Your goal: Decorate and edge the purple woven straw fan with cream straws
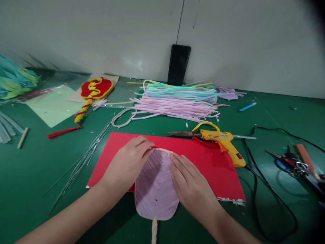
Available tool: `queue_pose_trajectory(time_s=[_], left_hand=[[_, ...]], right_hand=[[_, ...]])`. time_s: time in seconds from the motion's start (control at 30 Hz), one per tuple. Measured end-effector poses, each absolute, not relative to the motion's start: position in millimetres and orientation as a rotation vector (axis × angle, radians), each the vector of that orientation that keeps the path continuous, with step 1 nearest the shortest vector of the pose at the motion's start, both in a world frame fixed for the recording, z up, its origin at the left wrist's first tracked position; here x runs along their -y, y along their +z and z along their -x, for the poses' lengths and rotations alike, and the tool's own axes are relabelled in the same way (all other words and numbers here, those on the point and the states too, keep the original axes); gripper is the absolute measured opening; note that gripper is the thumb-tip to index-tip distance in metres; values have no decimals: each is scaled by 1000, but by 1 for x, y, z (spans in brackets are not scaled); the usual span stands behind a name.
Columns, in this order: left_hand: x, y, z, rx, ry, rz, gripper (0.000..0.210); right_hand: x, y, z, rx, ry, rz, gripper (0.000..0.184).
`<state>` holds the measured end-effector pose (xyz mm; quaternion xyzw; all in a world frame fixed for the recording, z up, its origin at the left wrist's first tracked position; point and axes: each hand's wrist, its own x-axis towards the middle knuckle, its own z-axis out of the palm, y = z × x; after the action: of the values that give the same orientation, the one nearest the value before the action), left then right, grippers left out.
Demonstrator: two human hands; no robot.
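Note:
A purple hand fan (156, 184), covered in slanting rows of fuzzy strips with a pale rim, lies with its handle (154, 230) toward me. My left hand (132, 157) grips its upper left edge, fingers curled at the rim. On the upper right edge, my right hand (191, 179) presses with its fingers close together at the pale trim. Both thumbs are mostly hidden. Beneath the fan's upper part is a red board (203, 162). A yellow glue gun (230, 145) rests at that board's right side, beside scissors with a yellow handle (207, 124).
Pastel pipe cleaners (175, 101) are piled behind the board, before a phone (179, 64) leaning on the wall. A red and yellow fan (96, 88) and thin wires (83, 162) lie left. Right are a black cord (274, 206), keys (297, 167) and a blue pen (247, 107).

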<state>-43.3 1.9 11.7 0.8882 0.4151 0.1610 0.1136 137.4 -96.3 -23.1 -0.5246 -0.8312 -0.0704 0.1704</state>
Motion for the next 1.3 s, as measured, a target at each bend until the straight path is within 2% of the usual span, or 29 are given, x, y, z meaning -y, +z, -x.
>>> queue_pose_trajectory(time_s=[0.1, 0.43, 0.63, 1.3], left_hand=[[1, 12, 58, -1353, 536, -2386, 19], [-5, 4, 66, -1264, 553, -2036, 14], [-2, 3, 64, -1317, 537, -1982, 8], [7, -8, 56, -1389, 646, -1977, 6]], right_hand=[[96, -23, -138, 2373, -181, 1475, 31], [97, -25, -138, 2354, -225, 1480, 31], [97, -26, -137, 2336, -206, 1475, 31], [96, -26, -136, 2303, -217, 1460, 29]])
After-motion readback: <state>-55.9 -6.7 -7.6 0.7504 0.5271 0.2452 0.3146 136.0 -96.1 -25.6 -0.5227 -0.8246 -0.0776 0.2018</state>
